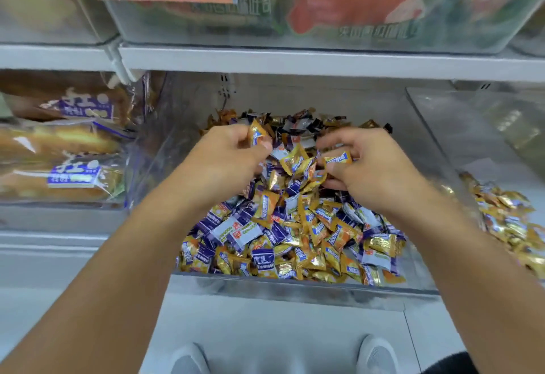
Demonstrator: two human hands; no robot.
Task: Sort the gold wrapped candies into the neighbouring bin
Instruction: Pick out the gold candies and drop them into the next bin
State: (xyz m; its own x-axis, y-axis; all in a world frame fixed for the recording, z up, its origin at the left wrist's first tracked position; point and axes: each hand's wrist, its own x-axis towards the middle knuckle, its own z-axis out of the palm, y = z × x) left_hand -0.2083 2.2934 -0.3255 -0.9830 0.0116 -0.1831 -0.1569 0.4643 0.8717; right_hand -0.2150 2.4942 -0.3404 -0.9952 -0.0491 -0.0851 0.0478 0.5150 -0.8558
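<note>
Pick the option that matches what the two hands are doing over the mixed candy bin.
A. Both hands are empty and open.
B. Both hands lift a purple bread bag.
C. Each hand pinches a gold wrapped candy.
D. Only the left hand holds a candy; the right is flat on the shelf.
C: the left hand pinches a gold wrapped candy at its fingertips, and the right hand pinches another gold candy, both above the mixed candy bin.
</note>
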